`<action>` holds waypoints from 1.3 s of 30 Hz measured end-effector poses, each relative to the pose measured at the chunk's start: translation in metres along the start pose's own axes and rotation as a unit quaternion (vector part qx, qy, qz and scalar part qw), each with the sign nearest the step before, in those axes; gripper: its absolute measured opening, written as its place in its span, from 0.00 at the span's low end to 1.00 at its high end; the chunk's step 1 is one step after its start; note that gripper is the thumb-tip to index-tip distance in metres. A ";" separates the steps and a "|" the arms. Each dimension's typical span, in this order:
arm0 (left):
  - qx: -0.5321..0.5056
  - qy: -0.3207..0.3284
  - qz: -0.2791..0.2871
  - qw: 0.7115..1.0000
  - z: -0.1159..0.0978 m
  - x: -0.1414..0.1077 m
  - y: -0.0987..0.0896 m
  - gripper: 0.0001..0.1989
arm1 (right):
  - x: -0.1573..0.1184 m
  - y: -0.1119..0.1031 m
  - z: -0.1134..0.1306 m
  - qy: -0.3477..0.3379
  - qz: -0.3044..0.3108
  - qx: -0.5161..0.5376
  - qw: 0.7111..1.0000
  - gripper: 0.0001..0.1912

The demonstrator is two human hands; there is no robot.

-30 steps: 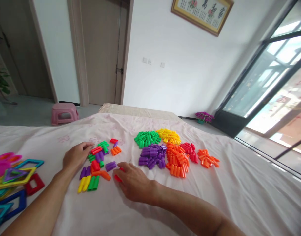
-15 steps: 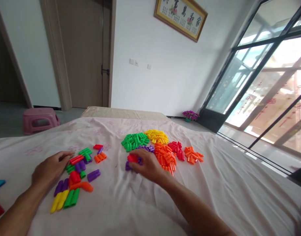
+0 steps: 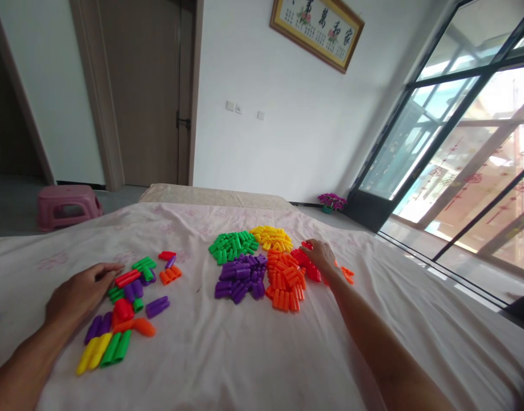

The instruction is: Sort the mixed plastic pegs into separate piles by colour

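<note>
My left hand (image 3: 84, 288) rests on the cloth at the left, thumb and forefinger extended beside a red piece (image 3: 127, 278) in a mixed cluster of plastic pieces. At the red pile (image 3: 302, 260), my right hand (image 3: 322, 257) touches pieces with its fingertips; whether it grips one is hidden. Purple (image 3: 240, 277), orange (image 3: 285, 279), green (image 3: 233, 246) and yellow (image 3: 271, 238) piles sit to its left. Part of a smaller orange pile (image 3: 347, 275) shows behind my right wrist.
A pale cloth (image 3: 228, 365) covers the surface. Loose purple pieces (image 3: 158, 306) and orange pieces (image 3: 170, 275) lie at the mixed cluster's right. A pink stool (image 3: 69, 206) stands at the far left, purple flowers (image 3: 331, 201) beyond the cloth.
My right hand has moved right from the purple pile to the red pile, uncovering the purple pieces. The red piece it had is no longer over the purple pile. My left hand stays beside the cluster.
</note>
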State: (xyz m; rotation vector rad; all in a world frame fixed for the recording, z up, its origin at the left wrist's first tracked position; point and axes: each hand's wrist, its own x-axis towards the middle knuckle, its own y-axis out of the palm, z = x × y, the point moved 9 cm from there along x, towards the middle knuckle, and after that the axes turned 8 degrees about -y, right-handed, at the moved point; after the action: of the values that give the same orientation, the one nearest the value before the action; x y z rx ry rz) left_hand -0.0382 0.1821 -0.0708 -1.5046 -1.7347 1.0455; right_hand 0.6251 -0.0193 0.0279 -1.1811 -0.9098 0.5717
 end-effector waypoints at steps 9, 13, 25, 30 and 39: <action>-0.001 0.001 -0.008 1.000 0.000 -0.001 0.000 0.24 | -0.001 0.006 -0.010 0.025 -0.020 0.031 0.999 0.25; -0.012 0.000 -0.010 1.000 -0.001 -0.004 -0.003 0.24 | -0.009 -0.015 0.009 0.011 -0.097 0.146 0.984 0.23; -0.161 0.135 0.031 0.977 -0.036 -0.026 0.000 0.26 | -0.183 -0.021 0.305 -0.396 0.058 0.396 0.826 0.16; -0.199 0.223 0.088 0.950 -0.055 -0.042 0.007 0.29 | -0.234 0.012 0.364 -0.435 0.114 0.339 0.826 0.21; -0.274 0.241 0.078 0.928 -0.083 -0.038 -0.005 0.30 | -0.241 0.014 0.368 -0.430 0.097 0.338 0.832 0.17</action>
State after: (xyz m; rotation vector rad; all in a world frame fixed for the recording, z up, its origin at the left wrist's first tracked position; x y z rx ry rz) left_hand 0.0360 0.1583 -0.0224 -2.0555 -1.6261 0.1995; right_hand 0.1873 -0.0103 -0.0186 -0.3161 -1.1821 1.5236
